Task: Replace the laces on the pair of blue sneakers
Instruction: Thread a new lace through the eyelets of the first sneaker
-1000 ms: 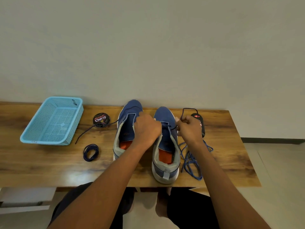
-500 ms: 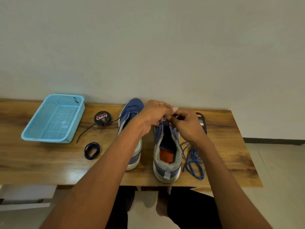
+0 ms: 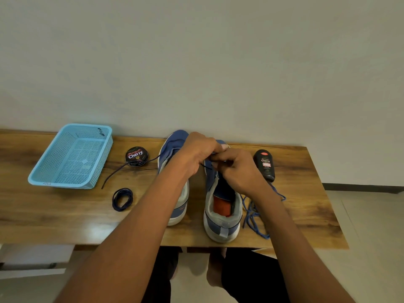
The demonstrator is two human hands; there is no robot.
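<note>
Both hands meet over the right sneaker (image 3: 220, 206). The left hand (image 3: 196, 156) and right hand (image 3: 237, 171) pinch a dark lace (image 3: 206, 166).

Just 1 camera here, strapped to the person's head, looking forward and down over the table (image 3: 65, 224), close in, wall (image 3: 196, 62) straight behind.

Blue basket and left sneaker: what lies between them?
Head view: between blue basket and left sneaker lie the Cherry polish tin, a trailing dark lace, a coiled lace.
</note>
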